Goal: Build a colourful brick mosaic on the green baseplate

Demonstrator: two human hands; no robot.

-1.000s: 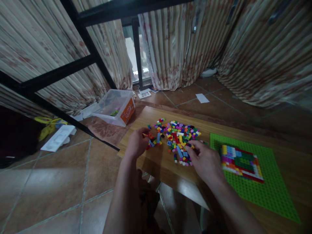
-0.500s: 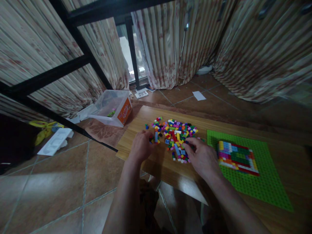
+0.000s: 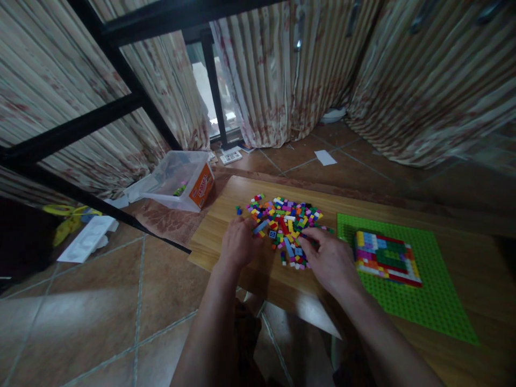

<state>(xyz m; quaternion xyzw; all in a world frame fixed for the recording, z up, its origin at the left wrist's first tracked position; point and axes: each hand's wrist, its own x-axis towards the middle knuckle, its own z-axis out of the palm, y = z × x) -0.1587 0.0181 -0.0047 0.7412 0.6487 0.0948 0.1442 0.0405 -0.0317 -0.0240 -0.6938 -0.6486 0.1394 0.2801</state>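
Note:
A pile of small, many-coloured toy bricks (image 3: 288, 223) lies spread over the wooden table. My left hand (image 3: 241, 242) is at the pile's left edge, fingers curled down beside a light blue long brick (image 3: 260, 227). Its fingertips are mostly hidden, so whatever they hold does not show. At the pile's right side is my right hand (image 3: 328, 255), thumb and forefinger drawn together low over the bricks; anything between them is too small to name. Between the hands lies a dark blue square brick (image 3: 272, 234). Right of my right hand, a rectangular brick build (image 3: 387, 258) sits on a green studded baseplate (image 3: 439, 301).
The wooden table (image 3: 226, 201) has its near edge just below my hands. Beyond its left end, a clear plastic box (image 3: 177, 180) with an orange label stands on a rug. A black metal frame (image 3: 121, 59) and striped curtains (image 3: 270, 80) are behind.
My left hand has shifted slightly right and turned over the left bricks; the light blue long brick there now lies at a slant. My right hand stays over the pile. The view has shifted slightly.

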